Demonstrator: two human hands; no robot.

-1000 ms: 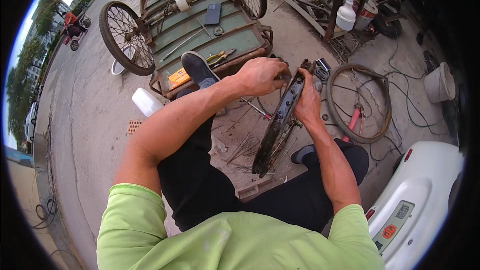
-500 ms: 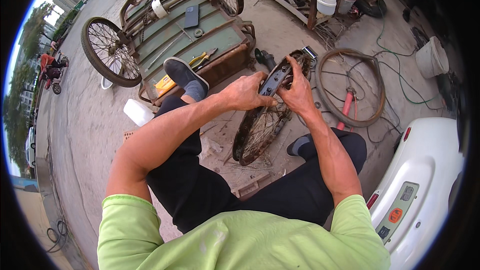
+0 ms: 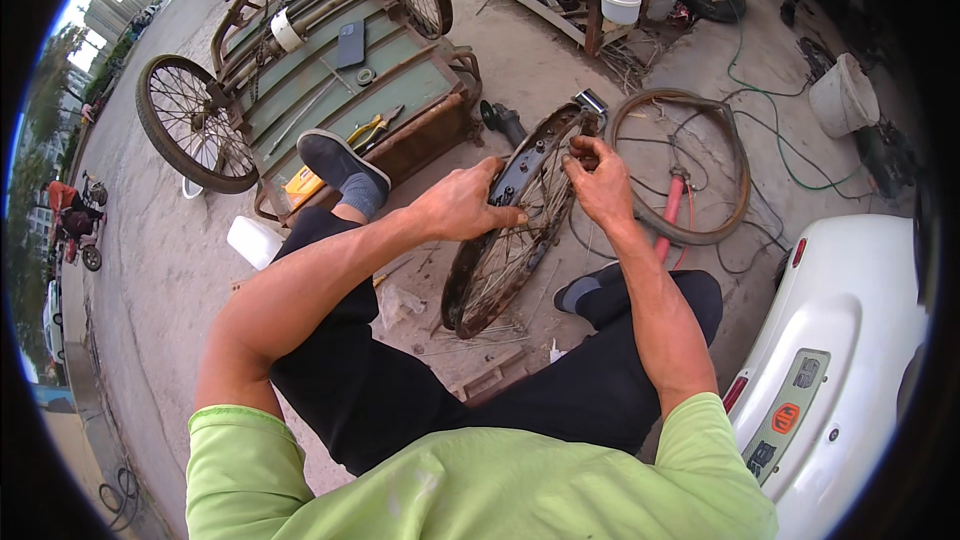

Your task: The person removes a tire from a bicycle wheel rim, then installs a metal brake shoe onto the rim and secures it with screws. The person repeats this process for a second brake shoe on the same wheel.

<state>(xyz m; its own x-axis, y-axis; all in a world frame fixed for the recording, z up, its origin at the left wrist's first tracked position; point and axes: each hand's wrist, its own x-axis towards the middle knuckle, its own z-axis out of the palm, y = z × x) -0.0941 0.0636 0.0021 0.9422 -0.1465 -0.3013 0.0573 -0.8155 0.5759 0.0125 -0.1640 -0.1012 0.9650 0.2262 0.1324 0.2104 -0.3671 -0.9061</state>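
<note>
At the middle of the clock stands the wheel (image 3: 466,275), a narrow tilted ring of brown, flaking steel, its rim dark and pitted, with thin wire spokes (image 3: 510,258) fanning across it. The person's left hand (image 3: 465,202) is clamped on the rim at eleven o'clock, the thumb laid across the inner edge and the fingers behind. The right hand (image 3: 600,180) is raised at one o'clock, well apart from the left and close to the rim, its fingers curled in toward the thumb; whether anything is pinched there cannot be told. Also toward one o'clock, near the top of the rim, is a shiny metal cylinder (image 3: 592,102). At two o'clock lies a scuffed rubber tyre (image 3: 738,175), roughly round, and by three o'clock a slim red pump (image 3: 672,210) reaches over its near edge. Toward ten o'clock the cart (image 3: 405,75) shows ribbed green sheet metal edged in rust, bearing a flat dark phone (image 3: 351,44), a small ring (image 3: 366,76) and yellow-handled pliers (image 3: 370,130). A boxy, translucent white jug (image 3: 252,240) sits at nine; crumpled clear plastic (image 3: 400,305) lies at eight. Far out toward four curves a glossy white car (image 3: 850,310).
</note>
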